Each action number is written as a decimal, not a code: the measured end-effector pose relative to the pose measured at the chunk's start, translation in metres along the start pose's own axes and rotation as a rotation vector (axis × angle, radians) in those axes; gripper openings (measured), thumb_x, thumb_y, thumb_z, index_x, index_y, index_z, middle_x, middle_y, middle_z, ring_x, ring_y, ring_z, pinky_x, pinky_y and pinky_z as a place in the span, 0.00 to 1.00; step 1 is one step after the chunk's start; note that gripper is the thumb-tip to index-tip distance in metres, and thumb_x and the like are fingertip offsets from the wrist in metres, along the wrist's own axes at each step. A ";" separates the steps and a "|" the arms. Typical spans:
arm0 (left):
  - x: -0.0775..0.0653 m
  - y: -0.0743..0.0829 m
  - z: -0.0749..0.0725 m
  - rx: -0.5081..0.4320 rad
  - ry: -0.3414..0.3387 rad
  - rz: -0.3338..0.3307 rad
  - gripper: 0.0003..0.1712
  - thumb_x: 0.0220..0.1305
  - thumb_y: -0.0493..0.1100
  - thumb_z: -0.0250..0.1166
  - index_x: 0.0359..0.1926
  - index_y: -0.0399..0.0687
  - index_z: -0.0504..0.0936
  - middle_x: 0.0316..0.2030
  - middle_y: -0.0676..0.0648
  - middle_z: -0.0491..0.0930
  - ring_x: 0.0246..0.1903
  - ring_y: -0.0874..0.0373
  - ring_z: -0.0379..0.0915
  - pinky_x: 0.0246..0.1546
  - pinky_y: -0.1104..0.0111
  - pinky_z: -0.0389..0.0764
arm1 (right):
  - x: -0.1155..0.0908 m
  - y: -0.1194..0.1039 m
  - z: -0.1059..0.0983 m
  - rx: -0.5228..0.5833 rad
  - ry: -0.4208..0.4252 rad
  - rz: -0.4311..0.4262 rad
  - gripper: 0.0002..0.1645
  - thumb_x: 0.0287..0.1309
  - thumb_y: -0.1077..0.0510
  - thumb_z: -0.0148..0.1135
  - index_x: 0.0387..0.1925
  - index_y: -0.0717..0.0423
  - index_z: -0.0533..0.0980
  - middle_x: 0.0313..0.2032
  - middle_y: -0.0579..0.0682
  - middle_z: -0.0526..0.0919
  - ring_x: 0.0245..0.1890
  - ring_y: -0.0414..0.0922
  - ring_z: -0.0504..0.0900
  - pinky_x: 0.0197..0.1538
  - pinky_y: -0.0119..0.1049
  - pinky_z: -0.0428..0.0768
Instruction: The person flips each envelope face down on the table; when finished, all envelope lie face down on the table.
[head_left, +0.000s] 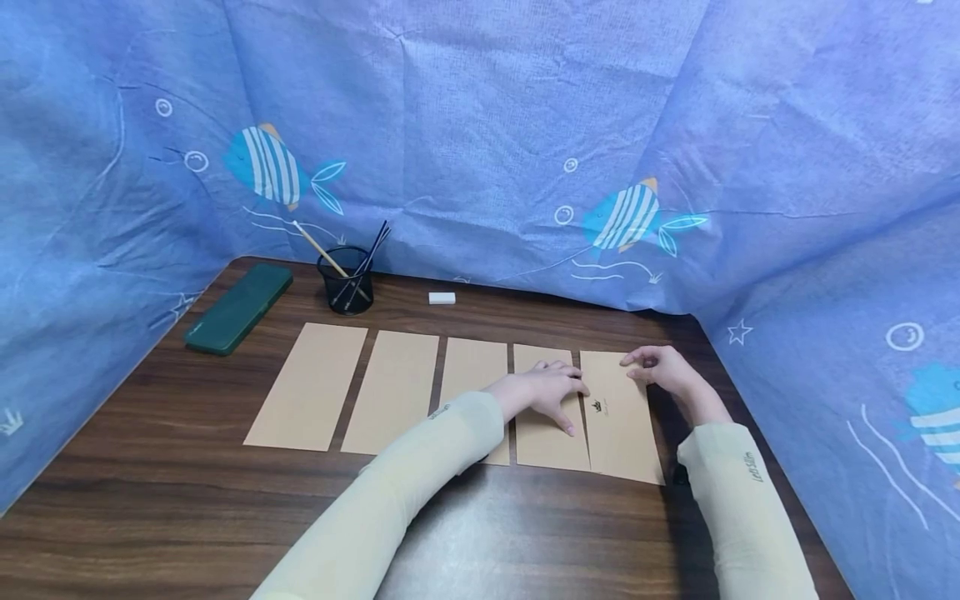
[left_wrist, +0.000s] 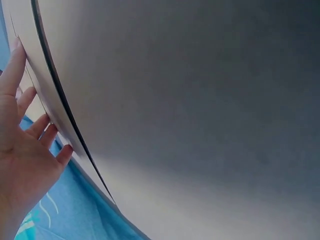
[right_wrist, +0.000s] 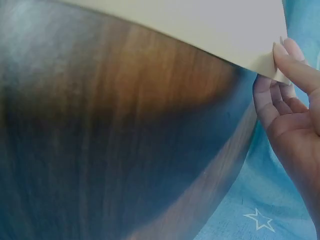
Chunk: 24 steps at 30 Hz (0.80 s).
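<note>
Several tan kraft-paper cards (head_left: 317, 387) lie side by side in a row on the wooden table. The rightmost card (head_left: 618, 446) carries a small black crown print and faint lettering. At its far right corner my right hand (head_left: 667, 367) pinches the edge; in the right wrist view the thumb is on top of the card (right_wrist: 235, 30), with fingers beneath. My left hand (head_left: 551, 392) rests spread over the neighbouring card (head_left: 551, 454), fingertips reaching the seam beside the printed card. In the left wrist view its fingers (left_wrist: 15, 65) look nearly straight.
A green flat case (head_left: 240, 308) lies at the back left. Beside it stands a black mesh pen cup (head_left: 347, 292) with a few sticks or pens. A white eraser-like block (head_left: 442, 297) sits near the back edge. Blue fish-print cloth (head_left: 480, 150) walls the table.
</note>
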<state>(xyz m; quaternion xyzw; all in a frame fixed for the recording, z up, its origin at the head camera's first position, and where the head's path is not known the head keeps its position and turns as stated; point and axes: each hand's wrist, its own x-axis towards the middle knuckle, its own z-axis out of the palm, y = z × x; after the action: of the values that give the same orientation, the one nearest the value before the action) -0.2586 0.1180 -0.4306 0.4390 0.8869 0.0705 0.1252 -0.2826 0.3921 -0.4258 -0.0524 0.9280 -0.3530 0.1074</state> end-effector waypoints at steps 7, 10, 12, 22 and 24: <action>-0.002 0.001 -0.001 -0.012 0.014 0.012 0.49 0.45 0.69 0.68 0.68 0.64 0.62 0.71 0.49 0.54 0.70 0.54 0.47 0.67 0.54 0.53 | -0.006 -0.003 -0.010 0.044 0.039 0.007 0.14 0.58 0.62 0.62 0.46 0.64 0.78 0.44 0.59 0.81 0.33 0.39 0.77 0.38 0.35 0.78; -0.003 0.000 -0.002 -0.030 0.015 0.008 0.55 0.44 0.69 0.68 0.71 0.61 0.56 0.71 0.48 0.54 0.70 0.54 0.48 0.67 0.54 0.52 | -0.008 -0.005 -0.015 0.051 0.050 0.001 0.15 0.60 0.61 0.60 0.47 0.64 0.78 0.42 0.56 0.82 0.31 0.38 0.77 0.37 0.35 0.78; -0.003 0.000 -0.003 -0.049 0.016 0.009 0.59 0.44 0.68 0.69 0.73 0.59 0.50 0.71 0.47 0.53 0.70 0.53 0.47 0.68 0.53 0.52 | -0.011 -0.006 -0.019 0.071 0.052 0.011 0.15 0.60 0.61 0.60 0.48 0.65 0.78 0.37 0.50 0.83 0.30 0.37 0.77 0.36 0.34 0.78; 0.002 0.000 -0.013 -0.052 0.211 0.022 0.56 0.48 0.61 0.71 0.73 0.61 0.50 0.66 0.47 0.60 0.64 0.54 0.54 0.62 0.60 0.59 | -0.018 -0.012 -0.027 0.156 -0.022 0.000 0.22 0.60 0.59 0.61 0.52 0.68 0.74 0.20 0.39 0.72 0.18 0.36 0.67 0.24 0.33 0.71; 0.002 -0.001 -0.016 -0.043 0.245 0.010 0.52 0.50 0.59 0.71 0.72 0.61 0.53 0.65 0.46 0.61 0.63 0.54 0.55 0.61 0.61 0.60 | -0.018 -0.013 -0.027 0.178 -0.029 0.000 0.22 0.60 0.59 0.61 0.52 0.69 0.74 0.21 0.39 0.73 0.20 0.36 0.68 0.26 0.33 0.72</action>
<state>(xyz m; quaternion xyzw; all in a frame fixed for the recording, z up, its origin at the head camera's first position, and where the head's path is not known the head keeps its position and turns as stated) -0.2648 0.1188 -0.4158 0.4287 0.8917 0.1431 0.0250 -0.2707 0.4025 -0.3946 -0.0478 0.8913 -0.4333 0.1251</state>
